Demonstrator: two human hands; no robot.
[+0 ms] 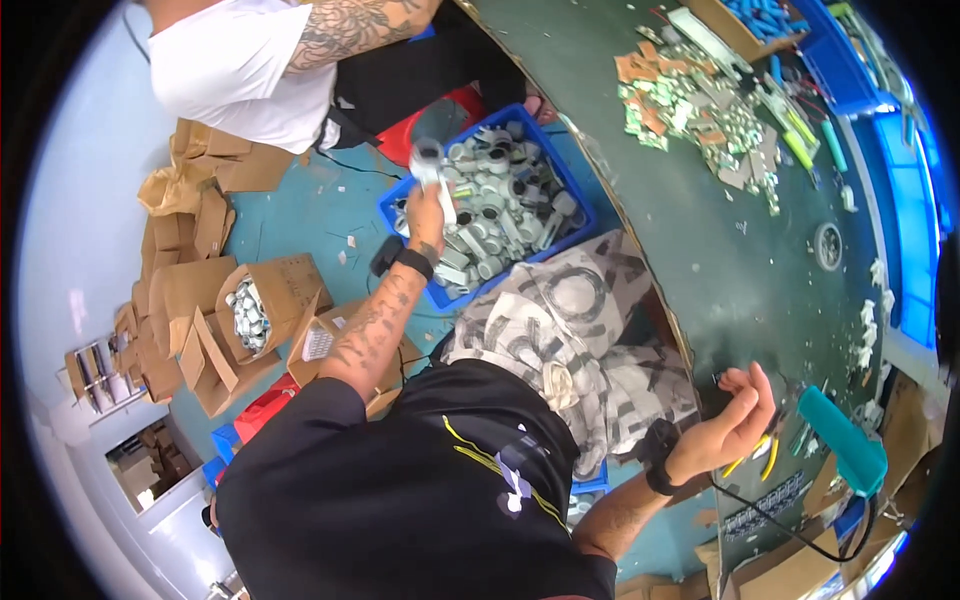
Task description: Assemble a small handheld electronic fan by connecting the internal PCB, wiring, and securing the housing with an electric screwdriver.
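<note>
Blue-green floor [290, 225] stretches under the action in the head view, and our marker is the blue bin [558, 160], with a dark green workbench [720, 270] running along its right side. And look at the left hand [427, 215]: fingers closed round a pale grey-white part [428, 165] with a cup-like round end, held up over the bin's left side! Slightly blurred, but the grip is plain enough. Over to the right hand [735, 420], right of the bin and nearer the wearer: fingers loosely curled, nothing visible in them, with a teal pistol-shaped tool [845, 440] farther right.

So what's the score? One part is up and clear of the heap, and I'd call that an early stage for this piece. Plenty left: the bin is crowded with similar loose parts [490, 215]. Whether any are finished, I can't tell. Left of the bin, an open cardboard box [285, 290] holds more pale pieces [247, 315], their status unclear; just beyond the bin's far left corner, a co-worker in a white shirt [230, 65].
</note>
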